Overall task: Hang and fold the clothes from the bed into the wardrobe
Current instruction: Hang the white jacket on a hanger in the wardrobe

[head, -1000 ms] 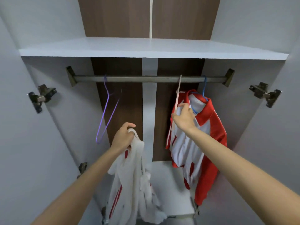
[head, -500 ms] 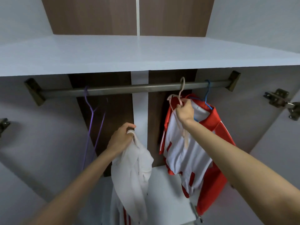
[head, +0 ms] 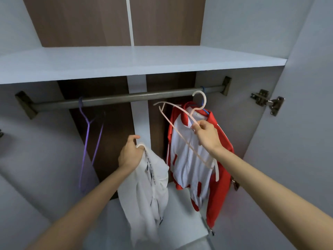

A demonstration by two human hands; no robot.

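Open wardrobe, interior, seen from the head view.

- Left hand [head: 130,154]: fingers curled round the gathered top edge of a white garment [head: 158,170]. The garment has thin dark stripes and hangs limp from this grip, low in the middle of the wardrobe, to the left of the hung jacket.
- Right hand [head: 207,136]: thumb and fingers pinch a pale pink hanger [head: 205,100] just below its neck. The hanger is bare, tilted, and held in front of the jacket. Its hook overlaps the rail in the view; contact with the rail cannot be told.
- Red and white jacket [head: 189,168]: hangs from a blue hanger [head: 206,111] at the right end of the rail, behind the right hand.
- Rail [head: 126,98]: a dull metal bar set between brackets under the shelf.
- Purple hanger [head: 89,134]: bare, hooked on the left part of the rail, well apart from the jacket.
- Shelf [head: 126,64]: white board across the wardrobe above the rail, with brown back panels above and below it.
- Door hinge [head: 268,101]: metal, on the right side wall, near the rail's right bracket.
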